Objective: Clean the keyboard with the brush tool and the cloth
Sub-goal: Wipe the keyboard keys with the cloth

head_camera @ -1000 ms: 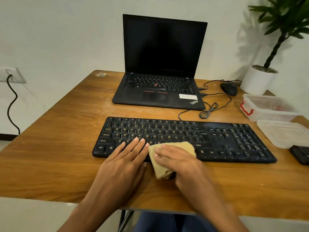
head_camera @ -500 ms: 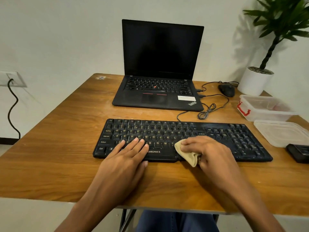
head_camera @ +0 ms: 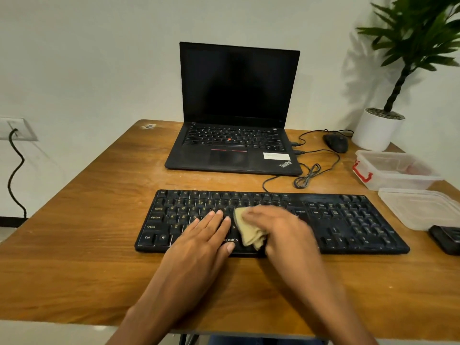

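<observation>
Head view looks down on a black keyboard (head_camera: 348,225) lying across the near middle of a wooden desk (head_camera: 74,245), its long side parallel to the front edge. A tan cloth (head_camera: 249,230) sits bunched on the middle keys. The right hand (head_camera: 281,227), blurred, holds the cloth with its fingers curled over it and presses it onto the keys. The left hand (head_camera: 201,242) lies flat just beside the cloth, fingers straight and together on the letter keys, holding nothing.

To the right of the keyboard, near the desk's edge, stands a clear plastic box (head_camera: 395,175) with a red clip on its near end. Something reddish shows through its wall, too faint to tell what. Just in front of it lies a shallow clear plastic piece (head_camera: 423,207); whether it is a lid or a tray cannot be told. A dark flat object (head_camera: 445,239) lies at the frame's right edge, cut off.

Behind the keyboard an open black laptop (head_camera: 236,95) faces the person, its screen dark. A coiled cable (head_camera: 307,176) lies between laptop and box, and a black mouse (head_camera: 336,142) rests near a white plant pot (head_camera: 377,130) at the back corner. On the left wall a socket (head_camera: 15,129) has a black cord hanging down.
</observation>
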Demonstrator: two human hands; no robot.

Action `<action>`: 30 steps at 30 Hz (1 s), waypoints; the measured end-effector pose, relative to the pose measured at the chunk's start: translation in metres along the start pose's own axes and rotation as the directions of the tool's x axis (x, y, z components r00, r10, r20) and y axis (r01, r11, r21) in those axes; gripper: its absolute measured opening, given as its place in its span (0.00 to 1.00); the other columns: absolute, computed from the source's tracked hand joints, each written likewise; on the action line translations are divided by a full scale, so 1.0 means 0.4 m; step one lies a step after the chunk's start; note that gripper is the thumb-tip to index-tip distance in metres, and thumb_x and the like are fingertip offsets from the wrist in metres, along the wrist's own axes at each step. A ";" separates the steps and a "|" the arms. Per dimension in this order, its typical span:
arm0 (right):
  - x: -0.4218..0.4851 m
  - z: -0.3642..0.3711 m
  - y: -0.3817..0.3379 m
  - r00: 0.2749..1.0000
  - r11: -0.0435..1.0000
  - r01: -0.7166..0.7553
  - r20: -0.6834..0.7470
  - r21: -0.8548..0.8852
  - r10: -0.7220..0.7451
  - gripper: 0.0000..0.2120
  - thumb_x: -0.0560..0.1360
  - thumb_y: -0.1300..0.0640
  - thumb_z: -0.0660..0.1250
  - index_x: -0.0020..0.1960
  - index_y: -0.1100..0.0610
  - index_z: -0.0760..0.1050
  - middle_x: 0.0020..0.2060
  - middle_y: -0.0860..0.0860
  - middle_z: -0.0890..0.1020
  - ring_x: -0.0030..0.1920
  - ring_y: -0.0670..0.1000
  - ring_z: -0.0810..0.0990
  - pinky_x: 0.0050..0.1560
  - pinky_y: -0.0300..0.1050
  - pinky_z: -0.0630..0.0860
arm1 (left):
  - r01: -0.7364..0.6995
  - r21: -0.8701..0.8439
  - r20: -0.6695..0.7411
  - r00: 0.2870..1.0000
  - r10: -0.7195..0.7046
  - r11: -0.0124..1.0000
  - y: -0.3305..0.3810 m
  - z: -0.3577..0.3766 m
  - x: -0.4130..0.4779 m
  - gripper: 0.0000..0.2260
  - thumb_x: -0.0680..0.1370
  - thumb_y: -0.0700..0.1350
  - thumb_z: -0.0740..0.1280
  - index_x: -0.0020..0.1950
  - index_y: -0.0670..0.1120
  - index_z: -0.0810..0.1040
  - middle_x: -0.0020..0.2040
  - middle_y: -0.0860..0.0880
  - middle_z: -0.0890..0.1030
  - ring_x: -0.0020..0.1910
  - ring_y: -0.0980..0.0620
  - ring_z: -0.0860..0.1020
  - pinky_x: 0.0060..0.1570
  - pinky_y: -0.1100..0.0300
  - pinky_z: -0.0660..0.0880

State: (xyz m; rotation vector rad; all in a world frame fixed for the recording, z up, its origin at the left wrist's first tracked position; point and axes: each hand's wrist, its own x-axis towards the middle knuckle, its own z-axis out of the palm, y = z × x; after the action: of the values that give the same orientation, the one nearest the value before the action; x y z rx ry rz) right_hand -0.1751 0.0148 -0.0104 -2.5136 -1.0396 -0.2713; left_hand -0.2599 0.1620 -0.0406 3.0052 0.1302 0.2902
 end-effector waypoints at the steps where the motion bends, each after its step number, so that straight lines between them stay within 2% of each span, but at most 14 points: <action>1: -0.002 0.011 -0.004 0.999 0.999 0.019 0.049 0.033 -0.020 0.26 0.68 0.72 0.65 0.61 0.51 0.76 0.60 0.45 0.78 0.63 0.46 0.73 0.63 0.35 0.58 | -0.009 -0.011 -0.009 1.000 0.009 1.000 -0.002 0.001 0.000 0.26 0.81 0.55 0.42 0.65 0.47 0.74 0.62 0.50 0.77 0.62 0.56 0.73 0.60 0.60 0.66; 3: -0.004 -0.011 0.038 0.996 0.998 -0.035 0.078 0.057 0.031 0.22 0.70 0.68 0.67 0.59 0.49 0.77 0.60 0.41 0.77 0.62 0.43 0.73 0.64 0.33 0.60 | -0.015 0.023 -0.022 1.000 0.015 1.000 -0.004 -0.001 -0.002 0.26 0.81 0.55 0.42 0.65 0.47 0.74 0.62 0.50 0.77 0.62 0.55 0.74 0.60 0.60 0.67; 6: 0.014 -0.052 0.102 0.985 0.985 -0.173 0.018 -0.016 0.173 0.18 0.69 0.64 0.71 0.54 0.47 0.79 0.56 0.43 0.80 0.55 0.46 0.78 0.60 0.44 0.73 | -0.012 0.056 -0.045 0.999 0.014 0.998 -0.007 0.006 0.002 0.26 0.81 0.55 0.42 0.65 0.48 0.74 0.62 0.51 0.77 0.62 0.56 0.74 0.61 0.61 0.66; 8: 0.042 -0.044 0.069 0.994 0.994 -0.107 0.004 -0.014 0.107 0.19 0.70 0.65 0.69 0.58 0.49 0.77 0.59 0.44 0.78 0.58 0.47 0.76 0.63 0.42 0.69 | -0.008 0.044 -0.026 1.000 0.009 0.999 -0.003 0.006 0.002 0.26 0.81 0.55 0.42 0.65 0.48 0.74 0.62 0.51 0.77 0.62 0.56 0.74 0.60 0.61 0.66; 11: 0.053 0.004 0.016 0.988 0.997 0.024 0.149 0.071 -0.034 0.22 0.72 0.66 0.66 0.63 0.49 0.74 0.64 0.42 0.74 0.65 0.43 0.69 0.69 0.38 0.60 | -0.008 0.008 0.000 1.000 0.008 1.000 -0.006 0.001 0.004 0.25 0.81 0.56 0.42 0.65 0.49 0.74 0.62 0.53 0.77 0.61 0.57 0.74 0.60 0.64 0.66; 15: 0.055 -0.032 0.098 0.977 0.974 -0.144 0.179 0.173 0.112 0.14 0.71 0.64 0.68 0.54 0.51 0.80 0.55 0.41 0.79 0.57 0.42 0.76 0.60 0.32 0.67 | -0.020 0.028 -0.003 1.000 0.020 0.999 -0.013 -0.002 0.001 0.24 0.81 0.56 0.45 0.66 0.49 0.71 0.63 0.53 0.76 0.62 0.58 0.73 0.61 0.60 0.64; 18: 0.087 -0.040 0.101 0.991 0.992 -0.121 0.064 0.033 0.119 0.17 0.70 0.64 0.69 0.57 0.49 0.78 0.58 0.44 0.79 0.59 0.48 0.76 0.63 0.45 0.71 | 0.003 0.000 -0.003 1.000 -0.003 1.000 -0.008 -0.007 0.002 0.24 0.81 0.58 0.42 0.70 0.50 0.65 0.67 0.52 0.71 0.66 0.57 0.67 0.64 0.56 0.59; 20: 0.103 -0.016 0.047 0.988 0.999 0.021 0.151 0.049 -0.028 0.21 0.72 0.64 0.66 0.63 0.49 0.73 0.64 0.43 0.74 0.65 0.47 0.71 0.68 0.46 0.65 | 0.022 -0.024 0.031 0.999 -0.022 0.999 -0.004 -0.012 0.004 0.25 0.80 0.58 0.39 0.70 0.51 0.62 0.70 0.52 0.67 0.68 0.57 0.65 0.66 0.58 0.56; 22: 0.096 0.003 0.024 0.967 0.992 0.095 0.230 0.079 -0.110 0.24 0.73 0.67 0.63 0.65 0.49 0.71 0.66 0.41 0.71 0.67 0.44 0.67 0.70 0.46 0.62 | 0.007 -0.006 0.073 0.997 -0.006 1.000 -0.006 -0.009 0.005 0.25 0.81 0.57 0.40 0.67 0.50 0.69 0.65 0.53 0.74 0.64 0.58 0.72 0.62 0.63 0.63; 24: 0.090 -0.018 0.074 0.979 0.997 0.016 0.202 0.081 -0.032 0.22 0.72 0.67 0.64 0.62 0.49 0.74 0.63 0.40 0.74 0.64 0.42 0.70 0.69 0.44 0.63 | 0.029 -0.026 0.115 0.993 -0.025 0.999 -0.006 -0.011 0.003 0.25 0.81 0.57 0.41 0.65 0.50 0.71 0.62 0.53 0.77 0.60 0.58 0.75 0.59 0.64 0.66; 26: 0.086 -0.051 0.135 0.986 0.997 -0.072 0.151 0.019 0.069 0.21 0.71 0.67 0.66 0.60 0.48 0.76 0.60 0.40 0.76 0.61 0.43 0.73 0.66 0.44 0.68 | 0.034 -0.012 0.079 0.996 -0.033 0.999 -0.001 -0.019 0.003 0.28 0.80 0.59 0.38 0.68 0.50 0.69 0.66 0.52 0.73 0.64 0.58 0.72 0.62 0.63 0.61; 27: 0.086 -0.061 0.151 0.989 0.997 -0.070 0.126 -0.040 0.075 0.22 0.71 0.67 0.66 0.60 0.48 0.76 0.60 0.40 0.77 0.61 0.44 0.74 0.64 0.45 0.69 | 0.024 -0.040 0.050 0.999 -0.022 0.999 0.007 -0.026 0.007 0.32 0.77 0.62 0.34 0.71 0.51 0.64 0.70 0.54 0.66 0.68 0.59 0.67 0.66 0.63 0.54; 29: 0.089 -0.061 0.146 0.991 0.993 -0.003 0.129 -0.116 0.018 0.24 0.70 0.68 0.64 0.60 0.47 0.76 0.61 0.42 0.77 0.61 0.47 0.74 0.61 0.47 0.72 | 0.032 -0.045 -0.073 0.997 -0.035 0.998 0.015 -0.041 0.032 0.40 0.68 0.68 0.28 0.75 0.53 0.52 0.73 0.58 0.52 0.73 0.60 0.53 0.65 0.67 0.39; 30: 0.089 -0.054 0.141 0.988 0.989 0.031 0.157 -0.145 -0.008 0.24 0.70 0.68 0.64 0.60 0.47 0.76 0.61 0.42 0.76 0.61 0.48 0.74 0.60 0.47 0.72 | 0.046 -0.043 -0.094 0.994 -0.050 0.998 0.014 -0.044 0.054 0.41 0.66 0.68 0.28 0.75 0.53 0.48 0.74 0.58 0.49 0.74 0.60 0.49 0.65 0.67 0.36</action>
State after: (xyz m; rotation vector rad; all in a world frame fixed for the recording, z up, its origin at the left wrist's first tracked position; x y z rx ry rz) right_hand -0.1108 -0.0084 0.0043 -2.6940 -1.1432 -0.1634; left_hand -0.2418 0.1605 -0.0187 2.9430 0.2027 0.4262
